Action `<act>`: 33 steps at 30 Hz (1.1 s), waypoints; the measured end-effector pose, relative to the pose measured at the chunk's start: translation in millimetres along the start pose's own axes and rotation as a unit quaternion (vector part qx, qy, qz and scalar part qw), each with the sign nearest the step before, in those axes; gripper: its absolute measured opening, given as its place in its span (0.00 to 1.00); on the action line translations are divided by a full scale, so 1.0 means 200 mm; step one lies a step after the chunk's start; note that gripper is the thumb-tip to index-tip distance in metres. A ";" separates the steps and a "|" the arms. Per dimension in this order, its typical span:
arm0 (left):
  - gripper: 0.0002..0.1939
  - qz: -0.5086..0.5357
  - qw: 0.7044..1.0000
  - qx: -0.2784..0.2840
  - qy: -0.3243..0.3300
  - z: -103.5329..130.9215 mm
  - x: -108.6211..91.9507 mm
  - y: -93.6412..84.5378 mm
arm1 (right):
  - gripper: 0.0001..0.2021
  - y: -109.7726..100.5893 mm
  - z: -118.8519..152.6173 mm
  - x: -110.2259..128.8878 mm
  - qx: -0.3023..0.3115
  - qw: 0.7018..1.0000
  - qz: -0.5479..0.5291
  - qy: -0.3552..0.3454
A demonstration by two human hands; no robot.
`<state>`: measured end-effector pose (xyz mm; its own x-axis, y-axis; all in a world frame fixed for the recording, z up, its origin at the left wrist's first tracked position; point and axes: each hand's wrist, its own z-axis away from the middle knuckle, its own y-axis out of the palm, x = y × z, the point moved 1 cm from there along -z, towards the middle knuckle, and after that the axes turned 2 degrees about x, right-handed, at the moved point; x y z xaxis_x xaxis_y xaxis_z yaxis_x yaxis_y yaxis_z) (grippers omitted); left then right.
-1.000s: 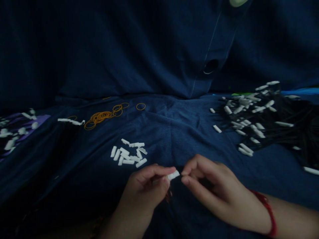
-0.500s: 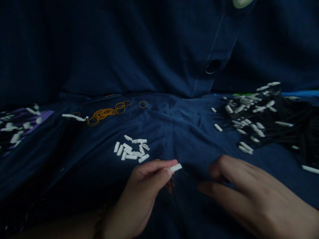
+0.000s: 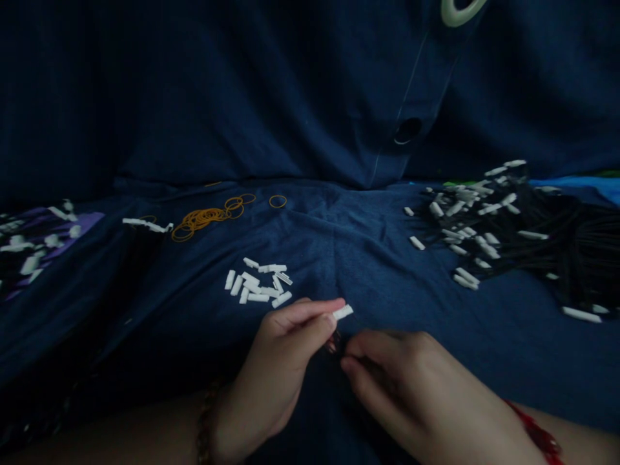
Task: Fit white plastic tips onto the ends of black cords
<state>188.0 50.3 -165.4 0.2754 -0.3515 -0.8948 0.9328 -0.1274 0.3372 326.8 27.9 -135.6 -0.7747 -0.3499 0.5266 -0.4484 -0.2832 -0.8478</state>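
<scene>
White connector (image 3: pixel 343 312) is located at the lower centre of the view, above the blue cloth (image 3: pixel 334 248), in the fingers of the left hand (image 3: pixel 276 358). The left fingers grasp it between the thumb and the index finger; one end projects toward the right. Thin dark wires (image 3: pixel 332 343), with reddish portions, show directly below the connector. The right hand (image 3: pixel 411 384) is positioned to the right of these wires and slightly lower than the connector. Its thumb and index fingertip are close together; whether they grasp a wire cannot be told. A dark bracelet (image 3: pixel 204 420) is on the left wrist, and a red band (image 3: pixel 535 434) is on the right wrist. Loose white pieces (image 3: pixel 258 298) lie in a group on the cloth, beyond the left hand. Orange rubber bands (image 3: pixel 203 218) form an overlapping pile farther back, with a single band (image 3: pixel 278 196) just to the right, apart from the pile. A white strip (image 3: pixel 145 224) lies to the left of the pile. At the far left, white-ended parts (image 3: pixel 30 263) rest over a purple sheet (image 3: pixel 87 223). At the right, a large bundle of black cables (image 3: pixel 557 248) lies on the cloth, its white end connectors (image 3: pixel 490 208) pointing in mixed directions.
</scene>
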 end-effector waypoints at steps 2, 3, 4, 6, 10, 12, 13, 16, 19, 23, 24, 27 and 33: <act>0.08 0.002 1.000 -0.008 -0.001 0.00 0.00 0.00 | 0.10 0.00 -0.01 0.00 0.026 0.998 -0.050 0.012; 0.08 0.003 1.000 -0.011 0.003 0.00 0.00 0.00 | 0.10 0.00 -0.02 -0.01 0.032 0.997 -0.072 0.014; 0.08 0.003 1.000 -0.015 0.008 0.00 0.01 0.00 | 0.10 0.00 -0.03 -0.01 0.033 0.995 -0.095 0.015; 0.08 -0.001 1.000 -0.011 0.015 0.00 0.01 0.00 | 0.09 0.00 -0.04 -0.02 0.030 0.990 -0.135 0.012; 0.09 -0.004 1.000 -0.006 0.011 0.00 0.00 0.00 | 0.07 -0.01 -0.05 -0.03 0.028 0.987 -0.157 0.010; 0.10 0.002 1.000 -0.010 0.009 0.00 0.00 0.00 | 0.07 -0.03 -0.04 -0.03 0.023 0.991 -0.132 0.023; 0.10 0.004 1.000 -0.012 0.008 0.00 0.00 0.01 | 0.07 -0.04 -0.04 -0.04 0.023 0.992 -0.118 0.029; 0.10 0.000 1.000 -0.010 0.010 0.00 0.00 0.01 | 0.07 -0.07 -0.03 -0.04 0.044 0.994 -0.092 0.032; 0.10 -0.008 1.000 -0.005 0.010 0.00 0.00 0.01 | 0.07 -0.09 -0.04 -0.04 0.062 0.994 -0.081 0.024; 0.10 -0.018 1.000 -0.007 0.009 0.00 0.00 0.00 | 0.07 -0.09 -0.05 -0.04 0.066 0.994 -0.085 0.024; 0.10 -0.020 1.000 -0.007 0.007 0.00 0.00 0.01 | 0.06 -0.08 -0.05 -0.05 0.073 0.990 -0.113 0.035; 0.09 -0.026 1.000 -0.010 -0.002 0.00 -0.01 0.01 | 0.09 -0.08 -0.04 -0.07 0.126 0.936 -0.315 0.093; 0.10 -0.040 0.999 -0.002 -0.003 0.00 -0.01 0.00 | 0.07 -0.21 0.00 -0.08 0.291 0.744 -0.594 0.094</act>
<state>188.3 50.0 -163.5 0.1979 -0.3461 -0.9171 0.9530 -0.1513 0.2627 357.6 45.2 -108.3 -0.0593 0.5715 0.8184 -0.6395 -0.6513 0.4085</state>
